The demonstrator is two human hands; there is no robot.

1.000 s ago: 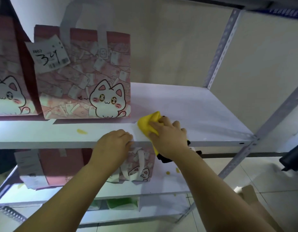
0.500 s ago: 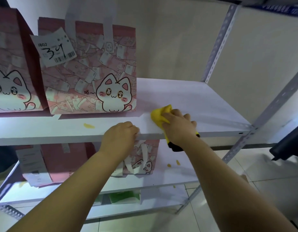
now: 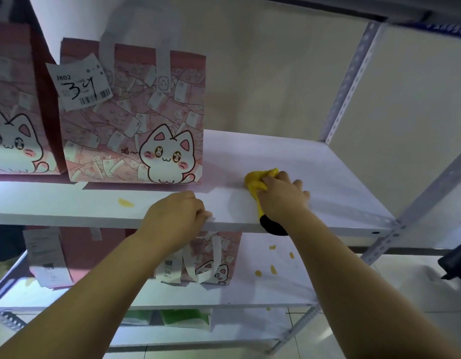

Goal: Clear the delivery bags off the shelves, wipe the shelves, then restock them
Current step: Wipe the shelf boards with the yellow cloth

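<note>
The right hand (image 3: 283,198) grips a cloth (image 3: 255,181) on the shelf (image 3: 288,156), apart from the bag (image 3: 136,120), while the left hand (image 3: 172,216) grips the shelf's front edge

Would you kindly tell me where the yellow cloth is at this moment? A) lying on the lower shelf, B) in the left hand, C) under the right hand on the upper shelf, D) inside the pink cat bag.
C: the right hand holds the yellow cloth against the upper shelf, right of the pink cat bag, while the left hand grips the shelf's front edge.
</note>
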